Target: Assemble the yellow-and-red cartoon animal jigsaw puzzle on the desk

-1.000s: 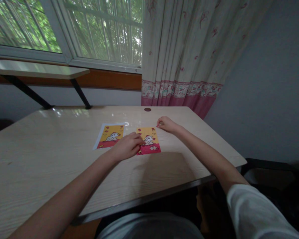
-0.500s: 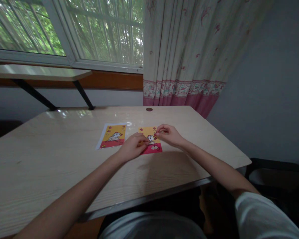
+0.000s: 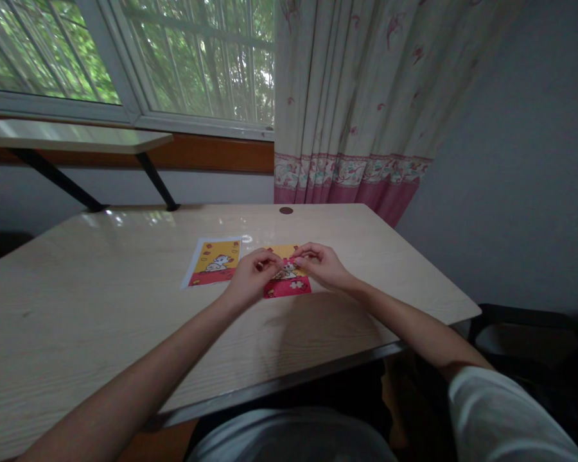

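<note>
A small jigsaw puzzle (image 3: pixel 289 287) in yellow and red with a white cartoon animal lies on the light wooden table (image 3: pixel 125 308). Both hands meet over its upper half. My left hand (image 3: pixel 250 277) has its fingers pinched together above the picture, and my right hand (image 3: pixel 318 263) is pinched too, fingertips almost touching the left ones. Whatever they pinch is too small to name. Left of the puzzle lies a printed picture (image 3: pixel 212 262) of the same design with a white border.
A round brown cable hole (image 3: pixel 286 210) sits near the table's far edge. Behind it hangs a flowered curtain (image 3: pixel 356 102) with a pink hem, beside a barred window (image 3: pixel 173 58). A narrow shelf (image 3: pixel 72 136) on black brackets juts from the wall at left.
My right hand came in from the puzzle's far right corner to its middle. My left hand rose from the puzzle's left edge, and the fingertips of both hands now meet.
</note>
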